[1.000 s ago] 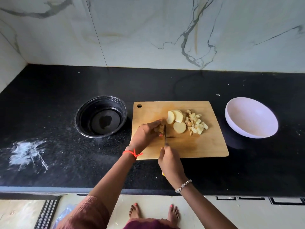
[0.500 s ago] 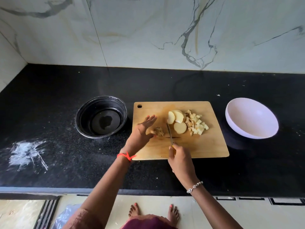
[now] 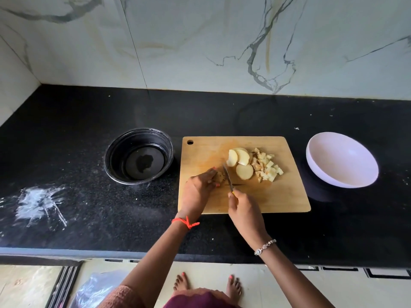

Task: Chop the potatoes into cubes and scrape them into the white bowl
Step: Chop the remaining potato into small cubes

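Note:
A wooden cutting board [image 3: 278, 196] lies on the black counter. On it are three pale potato slices [image 3: 241, 162] and, to their right, a heap of small potato cubes [image 3: 268, 167]. My left hand [image 3: 200, 190] pins a small brown potato piece [image 3: 220, 175] to the board. My right hand [image 3: 244, 210] grips a knife [image 3: 228, 177] whose blade lies just right of that piece. The white bowl [image 3: 341, 160] stands to the right of the board with nothing in it.
A black round bowl [image 3: 139, 156] stands left of the board, touching its corner. A white powdery smear [image 3: 40, 204] marks the counter at the left. The marble wall rises behind. The counter's front edge runs below my wrists.
My left hand, lifted with fingers spread half a second ago, has come back down onto the potato piece. The knife has shifted left, close to that piece.

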